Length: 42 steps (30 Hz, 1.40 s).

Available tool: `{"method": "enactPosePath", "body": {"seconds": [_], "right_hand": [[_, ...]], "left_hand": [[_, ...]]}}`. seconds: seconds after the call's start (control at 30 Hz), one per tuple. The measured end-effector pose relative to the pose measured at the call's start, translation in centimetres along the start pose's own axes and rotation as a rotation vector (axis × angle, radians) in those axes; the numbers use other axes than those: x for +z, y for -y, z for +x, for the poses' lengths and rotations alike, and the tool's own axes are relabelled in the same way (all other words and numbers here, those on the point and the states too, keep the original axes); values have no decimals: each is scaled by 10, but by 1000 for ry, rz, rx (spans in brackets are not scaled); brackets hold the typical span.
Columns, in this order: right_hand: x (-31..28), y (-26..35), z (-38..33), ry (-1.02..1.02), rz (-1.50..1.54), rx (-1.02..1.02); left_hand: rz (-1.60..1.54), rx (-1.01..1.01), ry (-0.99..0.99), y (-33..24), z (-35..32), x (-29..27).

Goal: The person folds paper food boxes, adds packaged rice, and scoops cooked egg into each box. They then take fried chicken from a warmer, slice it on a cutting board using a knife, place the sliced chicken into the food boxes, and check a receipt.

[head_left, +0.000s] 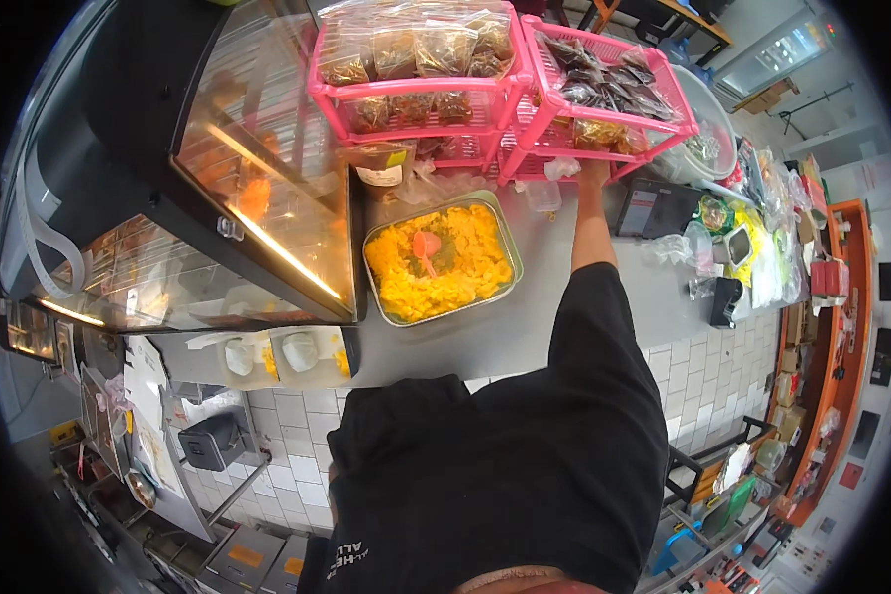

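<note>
Head view: right hand (592,176) reaches beneath the pink basket (604,94); its grip state cannot be told. Left hand is unseen. Steady the basket, avoiding the rice tray (505,238) on the bench (525,327).

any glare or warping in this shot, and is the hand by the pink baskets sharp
Head view: bright glare streaks on the glass display case; counter edges bend toward the dark fisheye rim; the right hand under the pink baskets is small and slightly soft.

1. Grey counter (505,337), its front faced in white tiles (287,436).
2. Lit glass display case (257,188) on the counter's left.
3. Orange shelving (841,327) crowded along the right.
4. White wall beyond, far right.
</note>
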State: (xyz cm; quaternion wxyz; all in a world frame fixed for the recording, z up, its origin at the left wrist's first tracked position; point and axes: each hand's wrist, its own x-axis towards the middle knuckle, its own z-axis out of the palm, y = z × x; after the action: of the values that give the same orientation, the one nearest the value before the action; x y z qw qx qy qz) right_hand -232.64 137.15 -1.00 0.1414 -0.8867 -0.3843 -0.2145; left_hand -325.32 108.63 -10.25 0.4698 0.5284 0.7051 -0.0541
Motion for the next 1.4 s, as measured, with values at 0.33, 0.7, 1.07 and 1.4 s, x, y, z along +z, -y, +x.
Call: {"method": "enactPosePath", "body": {"seconds": [0.33,0.7,1.07,1.4], "right_hand": [[6,7,2,75,-77,323],[-224,107,-210,228,1118,397],[-348,308,-405,1127,1493,307],[-359,394,-386,1066,1256,-132]], "left_hand": [[-352,54,-81,-109,3,-66],[-148,356,488,-311,-34,-119],[-249,915,212,-336,-26,-119],[-577,580,-100,-194,-4,-249]]}}
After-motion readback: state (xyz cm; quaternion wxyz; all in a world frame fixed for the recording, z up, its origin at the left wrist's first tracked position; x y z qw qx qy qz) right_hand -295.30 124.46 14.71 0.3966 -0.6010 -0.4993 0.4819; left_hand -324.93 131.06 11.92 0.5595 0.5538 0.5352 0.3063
